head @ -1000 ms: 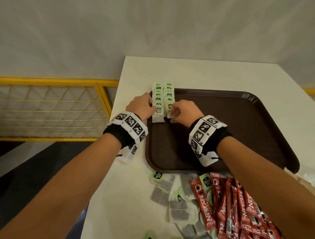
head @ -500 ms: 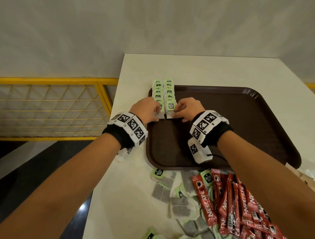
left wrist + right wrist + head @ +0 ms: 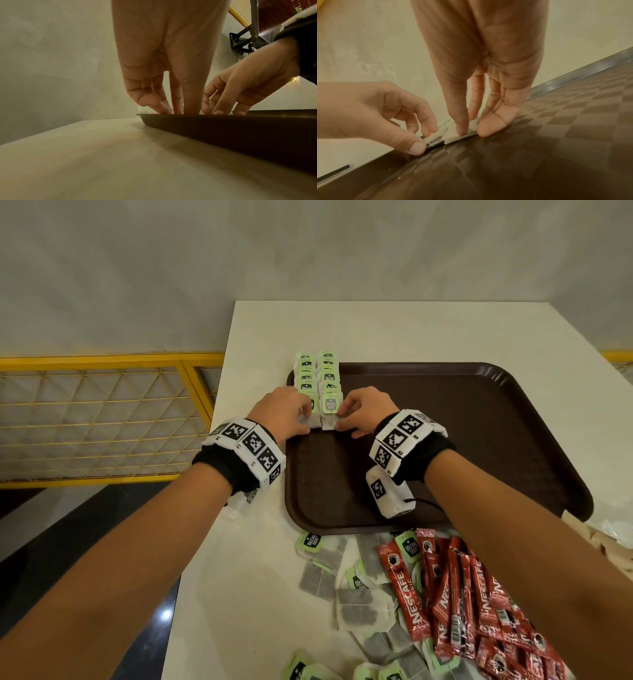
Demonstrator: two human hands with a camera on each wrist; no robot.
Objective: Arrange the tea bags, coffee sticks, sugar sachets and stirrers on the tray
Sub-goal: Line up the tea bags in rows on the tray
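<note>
A brown tray (image 3: 462, 440) lies on the white table (image 3: 394, 333). Two rows of tea bags with green tags (image 3: 317, 374) run along its far left side. My left hand (image 3: 305, 422) pinches the near corner of the left row's nearest tea bag (image 3: 312, 421); the right wrist view shows its thumb and forefinger (image 3: 426, 140) closed on that edge. My right hand (image 3: 339, 422) holds the right row's nearest tea bag (image 3: 330, 407) between thumb and fingers (image 3: 493, 124). From the left wrist view, the fingertips of both hands dip behind the tray rim (image 3: 223, 121).
Loose tea bags (image 3: 346, 587) and red Nescafe coffee sticks (image 3: 462, 594) are heaped on the table in front of the tray. Pale packets (image 3: 603, 539) show at the right edge. A yellow railing (image 3: 102, 419) stands past the table's left edge, a wall behind.
Both hands have drawn in from the rows' sides to the near ends of the nearest two tea bags. The right wrist has turned, showing its camera.
</note>
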